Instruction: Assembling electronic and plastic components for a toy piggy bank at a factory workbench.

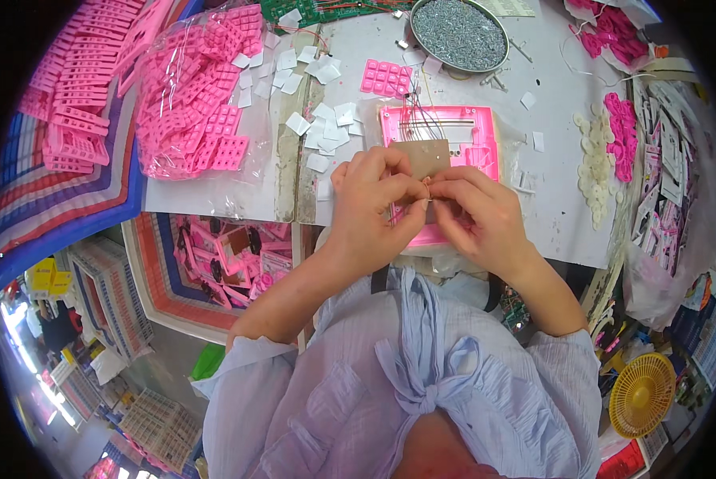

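Over a pink plastic casing [489, 137], my left hand [374, 198] and my right hand [485, 217] meet with their fingertips pinched together. Between them is a thin reddish wire [427, 184], its ends mostly hidden by the fingers. Just beyond the fingertips, a flat brown board [422, 153] lies over the casing. Several thin dark wires [418, 118] run from the board's far side across the casing's far edge. My fingers and the board cover much of the casing's inside.
A round metal dish of small screws [460, 36] stands at the back, near a pink keypad piece [386, 77]. White square pieces [330, 128] lie left of the casing. A clear bag of pink keypads [194, 104] sits farther left; cream discs [596, 164] lie right.
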Demonstrator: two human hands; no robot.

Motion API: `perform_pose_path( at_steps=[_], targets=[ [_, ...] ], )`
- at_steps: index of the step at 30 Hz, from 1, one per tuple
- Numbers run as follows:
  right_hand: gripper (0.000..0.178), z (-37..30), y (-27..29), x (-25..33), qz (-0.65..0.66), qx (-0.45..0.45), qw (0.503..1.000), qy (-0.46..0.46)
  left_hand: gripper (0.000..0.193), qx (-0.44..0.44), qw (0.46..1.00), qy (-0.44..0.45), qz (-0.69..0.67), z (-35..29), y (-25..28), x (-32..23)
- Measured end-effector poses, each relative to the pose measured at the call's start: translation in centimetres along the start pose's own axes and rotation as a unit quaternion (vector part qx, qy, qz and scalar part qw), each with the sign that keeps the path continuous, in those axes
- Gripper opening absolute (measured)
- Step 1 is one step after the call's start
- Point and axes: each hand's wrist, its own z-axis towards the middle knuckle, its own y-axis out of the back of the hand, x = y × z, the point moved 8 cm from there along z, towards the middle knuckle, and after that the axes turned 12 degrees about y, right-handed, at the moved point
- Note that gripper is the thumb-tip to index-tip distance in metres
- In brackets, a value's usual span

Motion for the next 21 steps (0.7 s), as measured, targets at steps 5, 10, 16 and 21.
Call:
perform_pose_path(
  at_steps=[5,10,16,21],
  targets=[
    [0.019,0.3,-0.3,0.5,-0.036,0.015,0.998,0.041,0.017,-0.009,0.999,-0.004,0.044,-0.3,0.0,-0.2],
    [0.017,0.6,-0.5,0.5,-0.044,0.043,0.997,0.05,0.017,-0.036,0.996,-0.036,0.078,-0.6,-0.1,-1.0],
    [0.016,0.5,-0.4,-0.4,-0.001,0.041,0.999,-0.005,0.019,-0.04,0.996,-0.041,0.073,-0.6,-0.2,-1.2],
    [0.018,0.6,-0.3,-0.1,0.0,0.037,0.999,-0.017,0.02,-0.052,0.996,-0.038,0.064,-0.6,0.0,-1.1]
  ],
)
